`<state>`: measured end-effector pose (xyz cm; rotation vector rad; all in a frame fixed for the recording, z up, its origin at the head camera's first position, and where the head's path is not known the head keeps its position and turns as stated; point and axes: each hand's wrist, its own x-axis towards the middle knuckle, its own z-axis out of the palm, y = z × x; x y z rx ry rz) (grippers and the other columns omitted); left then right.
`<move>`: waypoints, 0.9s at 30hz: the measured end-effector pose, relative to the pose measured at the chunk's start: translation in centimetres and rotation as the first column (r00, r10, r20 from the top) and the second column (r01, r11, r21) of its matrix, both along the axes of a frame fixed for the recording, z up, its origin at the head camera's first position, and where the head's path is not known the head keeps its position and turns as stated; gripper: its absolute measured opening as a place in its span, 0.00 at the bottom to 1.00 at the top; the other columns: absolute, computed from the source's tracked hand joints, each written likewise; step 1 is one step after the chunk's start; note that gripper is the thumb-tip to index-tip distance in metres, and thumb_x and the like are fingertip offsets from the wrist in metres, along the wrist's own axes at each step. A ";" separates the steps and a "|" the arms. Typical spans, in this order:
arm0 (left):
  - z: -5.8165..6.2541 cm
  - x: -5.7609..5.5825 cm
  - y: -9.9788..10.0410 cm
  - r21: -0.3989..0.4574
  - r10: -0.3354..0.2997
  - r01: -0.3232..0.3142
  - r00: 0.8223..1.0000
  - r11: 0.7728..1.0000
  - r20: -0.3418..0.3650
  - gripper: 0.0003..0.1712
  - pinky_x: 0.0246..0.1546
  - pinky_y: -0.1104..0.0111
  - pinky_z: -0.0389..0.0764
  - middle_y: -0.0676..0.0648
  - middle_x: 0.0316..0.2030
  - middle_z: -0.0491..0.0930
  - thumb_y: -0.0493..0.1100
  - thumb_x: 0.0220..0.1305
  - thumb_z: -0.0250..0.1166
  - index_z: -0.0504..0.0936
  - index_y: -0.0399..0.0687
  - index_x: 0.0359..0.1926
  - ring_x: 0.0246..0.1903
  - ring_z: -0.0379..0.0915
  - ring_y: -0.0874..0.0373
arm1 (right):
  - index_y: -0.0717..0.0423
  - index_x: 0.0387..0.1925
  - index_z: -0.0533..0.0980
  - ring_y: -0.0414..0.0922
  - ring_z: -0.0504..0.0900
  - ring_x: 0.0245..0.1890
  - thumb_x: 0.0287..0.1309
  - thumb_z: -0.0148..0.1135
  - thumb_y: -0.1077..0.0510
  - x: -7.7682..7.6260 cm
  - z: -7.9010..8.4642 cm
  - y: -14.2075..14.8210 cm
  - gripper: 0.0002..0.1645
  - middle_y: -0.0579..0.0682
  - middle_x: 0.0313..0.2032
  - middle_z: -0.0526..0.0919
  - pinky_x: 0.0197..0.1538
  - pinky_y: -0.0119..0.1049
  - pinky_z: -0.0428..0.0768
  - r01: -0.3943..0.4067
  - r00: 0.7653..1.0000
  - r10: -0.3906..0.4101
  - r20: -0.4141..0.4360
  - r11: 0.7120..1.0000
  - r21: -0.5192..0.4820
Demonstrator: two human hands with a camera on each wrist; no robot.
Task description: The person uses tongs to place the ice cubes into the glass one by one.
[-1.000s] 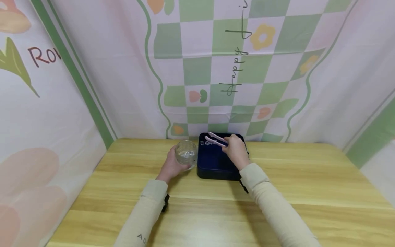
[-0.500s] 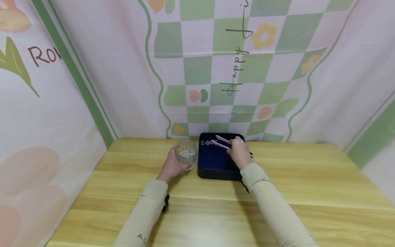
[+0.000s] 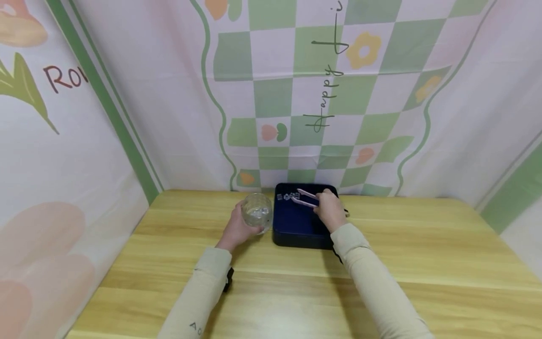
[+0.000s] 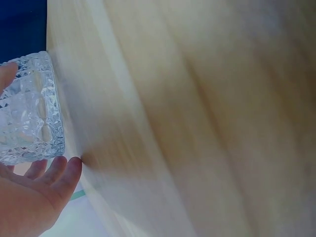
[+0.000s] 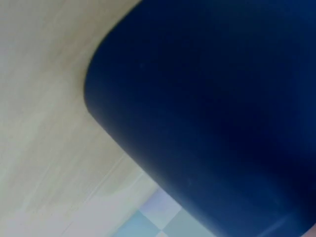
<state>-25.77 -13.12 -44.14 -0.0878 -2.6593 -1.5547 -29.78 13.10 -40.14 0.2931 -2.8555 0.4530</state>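
My left hand grips a clear patterned glass standing left of a dark blue tray. In the left wrist view, the thumb lies on one side of the glass and the fingers on the other; something clear shows inside. My right hand holds pale pink tongs over the tray's back part. Their arms are spread, with the tips at the right end of a row of several small clear cubes. Whether the tips touch a cube, I cannot tell. The right wrist view shows mostly the tray's side.
Tray and glass stand on a wooden table near its back edge. Behind it hangs a checkered, flowered curtain, close to the tray's rear side. Another printed curtain hangs along the left.
My right hand and the tongs have moved right, and the tong tips now lie lower, at the right end of the cube row. The left hand stays on the glass.
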 end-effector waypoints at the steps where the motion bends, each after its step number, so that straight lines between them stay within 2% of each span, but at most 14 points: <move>1: 0.0 0.0 0.0 0.001 -0.001 0.001 1.000 1.000 -0.001 0.58 0.66 0.46 0.66 0.32 0.63 0.66 0.39 0.39 0.77 0.54 0.36 0.69 0.63 0.64 0.39 | 0.70 0.45 0.80 0.61 0.81 0.37 0.48 0.68 0.66 0.0 0.0 0.0 0.20 0.66 0.40 0.79 0.42 0.51 0.82 -0.001 1.000 0.001 0.005 1.000 0.005; 10: 0.0 0.1 0.1 -0.010 0.006 -0.006 1.000 1.000 0.008 0.58 0.66 0.46 0.66 0.32 0.64 0.65 0.39 0.39 0.76 0.53 0.38 0.70 0.63 0.64 0.38 | 0.68 0.47 0.80 0.59 0.81 0.38 0.47 0.69 0.66 -0.2 0.0 0.0 0.22 0.65 0.41 0.79 0.43 0.50 0.82 -0.033 0.999 0.032 0.028 0.999 0.034; 16: -0.1 0.0 0.1 -0.008 0.000 0.000 1.000 1.000 -0.005 0.57 0.66 0.46 0.66 0.32 0.63 0.66 0.38 0.39 0.76 0.54 0.36 0.69 0.63 0.64 0.38 | 0.68 0.48 0.79 0.60 0.81 0.40 0.48 0.68 0.66 -0.3 -0.1 0.1 0.22 0.64 0.41 0.79 0.44 0.50 0.82 -0.034 0.999 0.033 0.035 0.999 0.039; 27: 0.0 0.0 0.1 -0.007 -0.004 0.004 1.000 1.000 -0.008 0.56 0.66 0.46 0.66 0.32 0.63 0.66 0.38 0.39 0.76 0.54 0.35 0.69 0.63 0.65 0.39 | 0.66 0.45 0.81 0.61 0.81 0.39 0.48 0.66 0.67 -0.2 -0.3 0.2 0.18 0.63 0.38 0.80 0.44 0.51 0.81 -0.037 0.999 0.037 -0.005 0.999 0.017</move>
